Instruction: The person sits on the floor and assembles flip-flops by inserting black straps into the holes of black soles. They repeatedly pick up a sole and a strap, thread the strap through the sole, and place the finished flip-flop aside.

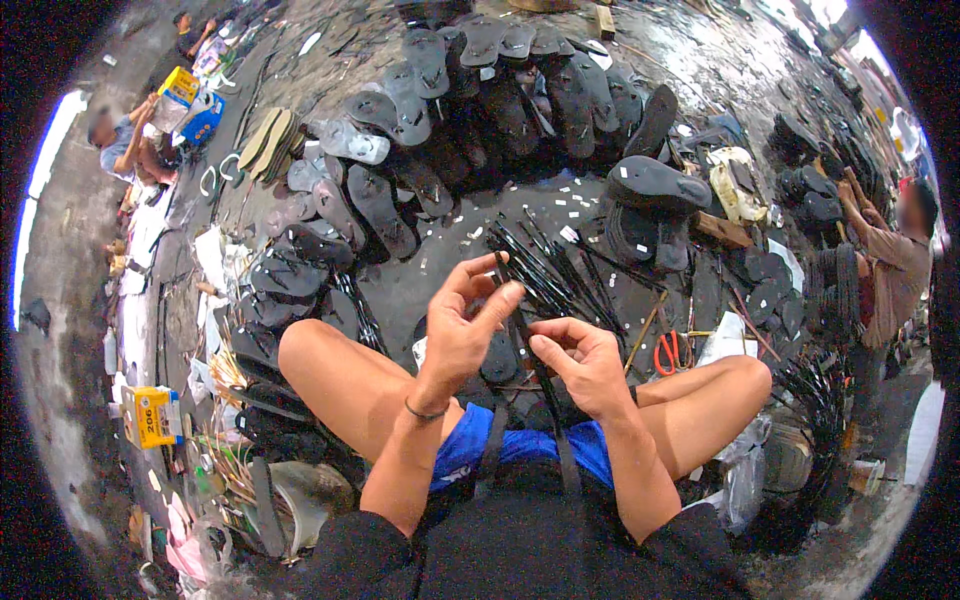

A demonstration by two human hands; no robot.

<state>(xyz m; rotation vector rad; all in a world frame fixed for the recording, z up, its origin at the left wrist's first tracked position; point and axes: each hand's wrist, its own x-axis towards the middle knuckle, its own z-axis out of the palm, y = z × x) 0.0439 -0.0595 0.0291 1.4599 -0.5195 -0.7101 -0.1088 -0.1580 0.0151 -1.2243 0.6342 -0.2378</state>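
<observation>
I sit cross-legged on a dark floor. My left hand [462, 325] is raised in front of me and pinches the upper end of a thin black sandal strap [543, 375] between thumb and fingers. My right hand [585, 362] grips the same strap lower down, fingers curled around it. The strap runs down between my knees toward my lap. A black sandal sole [498, 358] lies on the floor just behind my hands, partly hidden by them. A bundle of loose black straps [548, 272] lies fanned out on the floor just beyond.
A large heap of black sandal soles [480, 110] fills the floor ahead. Red-handled scissors [668, 352] lie to my right. A yellow box [152, 416] stands at my left. One person [130, 145] sits at far left, another [890, 270] works at the right.
</observation>
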